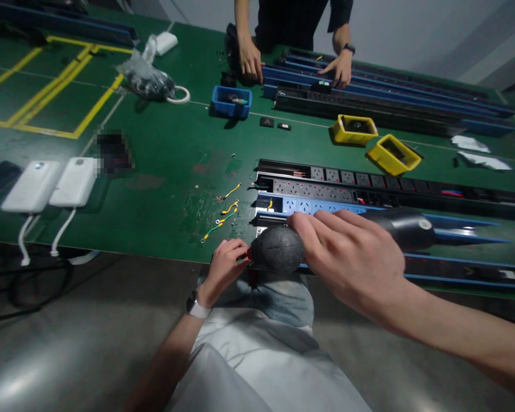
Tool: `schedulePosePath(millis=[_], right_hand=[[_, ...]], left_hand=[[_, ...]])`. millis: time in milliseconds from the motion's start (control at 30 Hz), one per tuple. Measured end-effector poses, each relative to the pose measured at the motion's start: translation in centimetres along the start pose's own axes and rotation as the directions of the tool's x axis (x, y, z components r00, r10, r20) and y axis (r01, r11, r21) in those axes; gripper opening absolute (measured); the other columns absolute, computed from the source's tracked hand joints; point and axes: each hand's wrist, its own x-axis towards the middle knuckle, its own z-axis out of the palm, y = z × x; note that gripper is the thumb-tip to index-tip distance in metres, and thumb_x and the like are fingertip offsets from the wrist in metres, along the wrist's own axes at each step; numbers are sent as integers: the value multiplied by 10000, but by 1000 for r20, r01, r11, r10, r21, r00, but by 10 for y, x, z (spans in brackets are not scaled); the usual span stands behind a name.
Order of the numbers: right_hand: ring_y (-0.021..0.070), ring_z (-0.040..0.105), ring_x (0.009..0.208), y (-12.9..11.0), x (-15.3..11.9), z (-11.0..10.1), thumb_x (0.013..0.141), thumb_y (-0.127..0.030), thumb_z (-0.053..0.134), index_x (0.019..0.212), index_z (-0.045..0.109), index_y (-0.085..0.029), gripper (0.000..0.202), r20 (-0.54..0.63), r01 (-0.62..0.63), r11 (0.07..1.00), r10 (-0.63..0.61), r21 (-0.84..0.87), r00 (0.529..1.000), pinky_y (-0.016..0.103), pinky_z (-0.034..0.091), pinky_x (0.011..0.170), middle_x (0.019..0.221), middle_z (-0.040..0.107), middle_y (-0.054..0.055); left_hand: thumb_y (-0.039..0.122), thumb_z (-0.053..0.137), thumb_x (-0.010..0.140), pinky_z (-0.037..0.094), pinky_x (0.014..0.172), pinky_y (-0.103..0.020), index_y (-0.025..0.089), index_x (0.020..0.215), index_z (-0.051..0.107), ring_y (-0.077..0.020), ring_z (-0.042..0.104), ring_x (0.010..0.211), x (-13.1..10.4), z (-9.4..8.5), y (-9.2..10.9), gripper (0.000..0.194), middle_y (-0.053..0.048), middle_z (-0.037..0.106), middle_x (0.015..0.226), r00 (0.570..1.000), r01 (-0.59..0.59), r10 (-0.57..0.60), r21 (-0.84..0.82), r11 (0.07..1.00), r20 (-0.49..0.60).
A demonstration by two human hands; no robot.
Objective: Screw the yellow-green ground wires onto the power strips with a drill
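Note:
My right hand (352, 252) is wrapped round a black hand-held tool (278, 250); one rounded end shows left of the fist and a thicker body with a white mark shows to the right. The exact kind of tool is unclear. Close to its rounded end, my left hand (228, 262) has its fingers pinched together by a small red piece (249, 253), mostly hidden. Beneath and beyond the tool lie several long power strips, among them a blue power strip (298, 205) and a black power strip (347, 177). Short yellow-green wires (220, 223) with ring ends lie left of them.
Across the green table (167, 166), a co-worker's hands (251, 60) rest at more long strips. A blue bin (232, 103), a yellow bin (354, 130) and another yellow bin (395, 155) stand between. White power banks (74, 182) with cables and a bagged cable (146, 77) are left.

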Motion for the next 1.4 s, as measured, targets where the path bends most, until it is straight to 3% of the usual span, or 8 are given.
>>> schedulePosePath(millis=[1033,1400], right_hand=[[150,499,637,0,0,-2,861,-101,489,829,496,-196,100,2,-1,1000,1,12,1000,291,261,658,653,576,-21],[152,510,631,1,1,1,852,-104,480,808,472,-205,110,5,-19,1000,19,3,1000,286,267,658,647,581,-19]], left_hand=[[473,592,904,485,842,-314,219,870,741,-187,623,868,0,1,-3,296,-39,713,907,1000,-17,17,48,999,0],[383,531,951,449,875,-315,204,895,739,-186,623,882,-1,4,-4,280,-53,715,964,998,-60,59,121,991,14]])
